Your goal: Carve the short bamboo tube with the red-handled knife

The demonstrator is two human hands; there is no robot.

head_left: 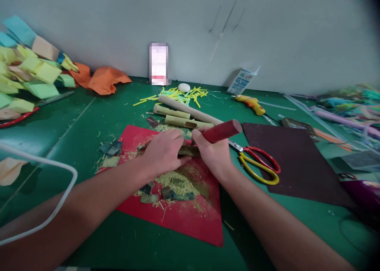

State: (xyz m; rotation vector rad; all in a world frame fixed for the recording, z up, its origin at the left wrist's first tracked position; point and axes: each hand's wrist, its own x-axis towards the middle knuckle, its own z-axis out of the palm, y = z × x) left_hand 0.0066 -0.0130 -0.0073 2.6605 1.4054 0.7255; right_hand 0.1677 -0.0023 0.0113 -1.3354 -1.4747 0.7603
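My left hand point(166, 150) is closed around a short bamboo tube point(190, 150) lying over the red sheet point(204, 227). In my right hand point(214, 156) is a carving tool with a thick red handle point(223, 130), its grip slanting up to the right. The tool's working end is mostly hidden by my fingers, close to the bamboo. Pale shavings point(185, 182) and dark green bamboo chips point(150, 198) litter the sheet below my hands. Just beyond lie a bamboo tube with a cut-out slot point(188, 122) and another bamboo piece point(171, 111).
Scissors with red and yellow handles point(261, 166) lie right of my right hand, partly on a dark sheet point(299, 164). Behind are a wooden stick point(190, 109), yellow strips point(145, 100), a phone point(158, 63) and a yellow glue gun point(251, 104). Folded papers point(38, 71) pile at left.
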